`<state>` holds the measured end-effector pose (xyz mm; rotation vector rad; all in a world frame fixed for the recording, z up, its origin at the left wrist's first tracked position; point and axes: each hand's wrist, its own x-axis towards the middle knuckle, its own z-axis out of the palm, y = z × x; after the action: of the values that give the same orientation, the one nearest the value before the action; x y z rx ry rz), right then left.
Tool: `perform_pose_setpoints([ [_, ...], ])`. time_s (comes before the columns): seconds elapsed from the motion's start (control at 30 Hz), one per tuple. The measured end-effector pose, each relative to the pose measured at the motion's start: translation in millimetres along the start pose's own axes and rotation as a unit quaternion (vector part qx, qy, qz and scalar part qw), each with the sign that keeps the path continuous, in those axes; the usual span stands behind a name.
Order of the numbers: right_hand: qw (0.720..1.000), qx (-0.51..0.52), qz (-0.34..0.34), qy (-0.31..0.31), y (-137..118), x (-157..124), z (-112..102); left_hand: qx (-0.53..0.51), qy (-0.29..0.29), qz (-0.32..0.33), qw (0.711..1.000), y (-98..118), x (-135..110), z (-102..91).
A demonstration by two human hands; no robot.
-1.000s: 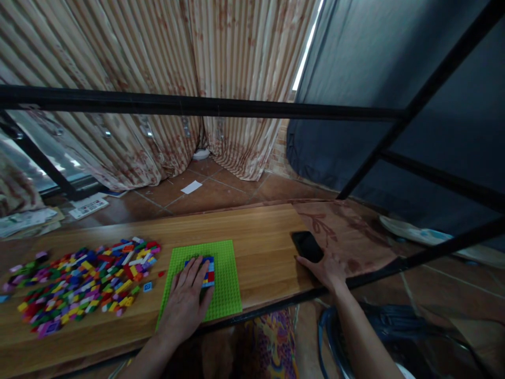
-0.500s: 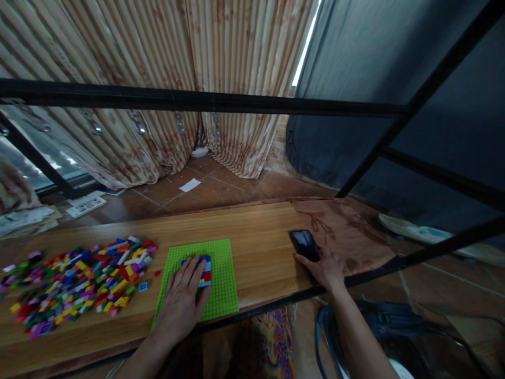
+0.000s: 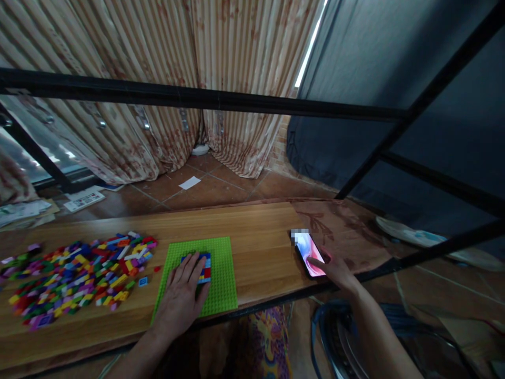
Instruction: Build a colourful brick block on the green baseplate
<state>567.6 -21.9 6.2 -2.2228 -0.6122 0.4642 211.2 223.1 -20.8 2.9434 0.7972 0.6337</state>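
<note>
My left hand (image 3: 180,292) lies flat with its fingers stretched over a small block of toy bricks (image 3: 206,272). Blue, red, white and light blue pieces of that block show beside the fingers; the rest is covered. The block sits on a green studded baseplate (image 3: 220,295). At the right, my right hand (image 3: 335,271) grips the lower right side of a smartphone (image 3: 304,247). Its thumb is over the lit screen, which shows a pink, white and blue picture. The other fingers are partly hidden at the phone's right edge.
A large pile of mixed toy bricks (image 3: 84,271) spreads over the left of the wooden board (image 3: 262,237). A light blue tile (image 3: 143,281) and a red piece (image 3: 157,269) lie between pile and baseplate. A black metal rail (image 3: 236,102) crosses in front of the curtains (image 3: 244,52).
The phone's screen was dark and is now lit. My right thumb has moved from the phone's left edge onto the screen. My left hand has stayed on the bricks.
</note>
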Motion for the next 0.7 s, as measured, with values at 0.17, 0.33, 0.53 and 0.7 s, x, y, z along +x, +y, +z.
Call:
perform_pose_setpoints([
  [0.17, 0.996, 0.055, 0.054, -0.042, 5.5, 6.8, -10.9, -0.003, -0.005, -0.001, 1.0, -0.1, 0.0, 0.1],
  [0.33, 0.995, 0.005, 0.083, 0.058, 8.9, 27.5, -1.6, 0.004, -0.002, -0.004, 1.0, 0.4, 0.4, -0.5],
  [0.53, 0.991, -0.022, 0.089, 0.096, 15.5, 29.5, 2.3, -0.009, -0.002, -0.005, 1.0, 0.7, 0.5, -0.6],
  [0.7, 0.99, -0.063, 0.064, 0.109, 22.2, 22.7, 2.5, -0.013, -0.001, -0.006, 1.0, 0.7, 0.7, 0.0],
])
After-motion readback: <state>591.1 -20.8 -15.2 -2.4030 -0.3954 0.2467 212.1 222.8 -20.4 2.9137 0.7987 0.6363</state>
